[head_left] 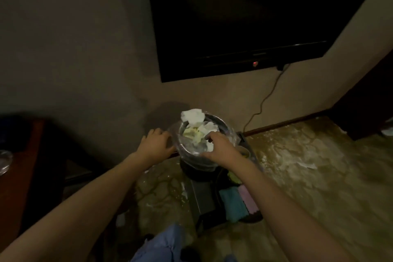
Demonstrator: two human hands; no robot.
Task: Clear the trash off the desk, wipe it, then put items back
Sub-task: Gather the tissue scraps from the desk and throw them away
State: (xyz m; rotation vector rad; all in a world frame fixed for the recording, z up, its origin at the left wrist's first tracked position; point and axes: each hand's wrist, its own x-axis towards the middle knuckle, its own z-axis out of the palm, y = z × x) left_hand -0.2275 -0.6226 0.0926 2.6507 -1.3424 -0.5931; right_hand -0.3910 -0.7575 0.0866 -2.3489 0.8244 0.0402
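Dim, blurry shot. Small lined trash bin [197, 155] on the floor by the wall, under a wall TV [244, 17]; crumpled white tissues [194, 117] heaped in it, top one sticking above the rim. Left hand [156, 144] curled on the clear liner's [230, 136] left edge. Right hand [221, 148] over the near rim, fingers bent onto the liner; can't tell if it's actually grasping. Desk [14, 166] cut off at left, contents too dark to ID.

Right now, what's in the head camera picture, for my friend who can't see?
Two hands, left hand and right hand, hold the rim of a small trash bin stuffed with white tissues. A dark TV hangs on the wall above.
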